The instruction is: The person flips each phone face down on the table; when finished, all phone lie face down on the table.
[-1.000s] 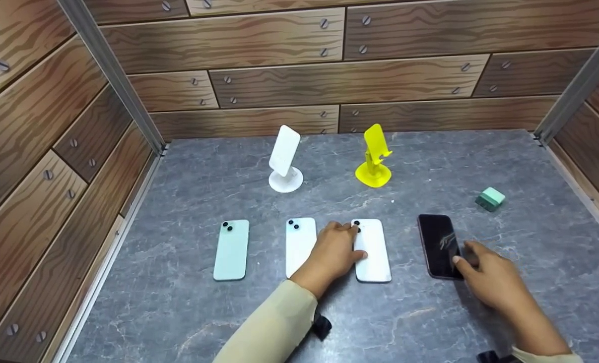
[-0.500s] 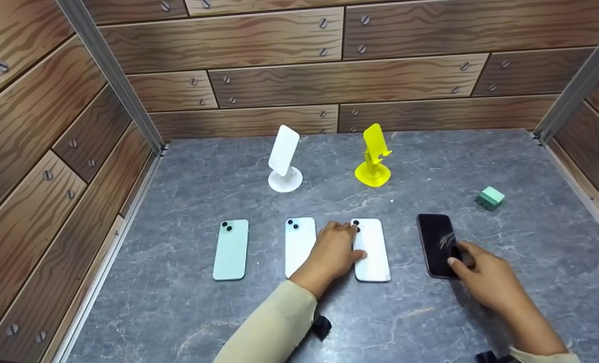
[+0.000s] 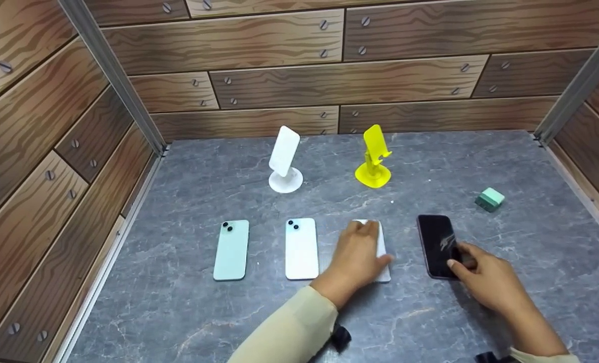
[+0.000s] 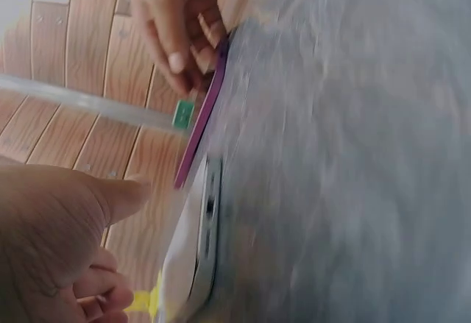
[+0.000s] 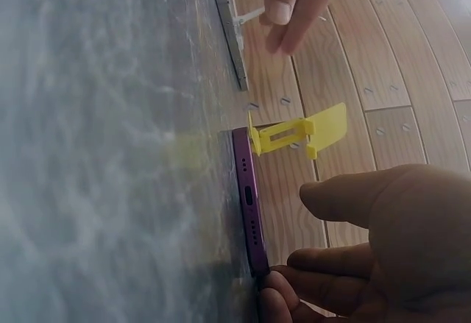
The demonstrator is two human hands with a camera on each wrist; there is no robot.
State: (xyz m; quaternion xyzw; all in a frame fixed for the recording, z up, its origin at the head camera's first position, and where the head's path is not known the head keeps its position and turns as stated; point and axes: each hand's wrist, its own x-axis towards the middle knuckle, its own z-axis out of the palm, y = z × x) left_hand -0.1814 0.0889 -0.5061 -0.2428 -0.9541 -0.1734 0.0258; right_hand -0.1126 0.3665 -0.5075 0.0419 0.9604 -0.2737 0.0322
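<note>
My left hand (image 3: 355,254) is over the white phone (image 3: 382,244), which lies back up and is largely hidden beneath it. In the left wrist view its thumb stands off the phone and the fingers are loosely bent, with a gap to the phone's edge. My right hand (image 3: 488,275) is at the right edge of a phone with a dark screen (image 3: 434,242) and a purple frame, lying face up. In the right wrist view the fingertips (image 5: 276,286) touch that frame's corner, while the thumb stays apart.
A pale blue phone (image 3: 302,252) and a mint green phone (image 3: 231,252) lie back up to the left. Behind stand a white phone stand (image 3: 285,156) and a yellow phone stand (image 3: 375,161). A small green block (image 3: 490,198) sits at right. Wood-patterned walls (image 3: 279,85) enclose the table.
My left hand has shifted right, uncovering the pale blue phone and covering more of the white one. The right hand has edged slightly left against the dark-screened phone, which lies in the same place.
</note>
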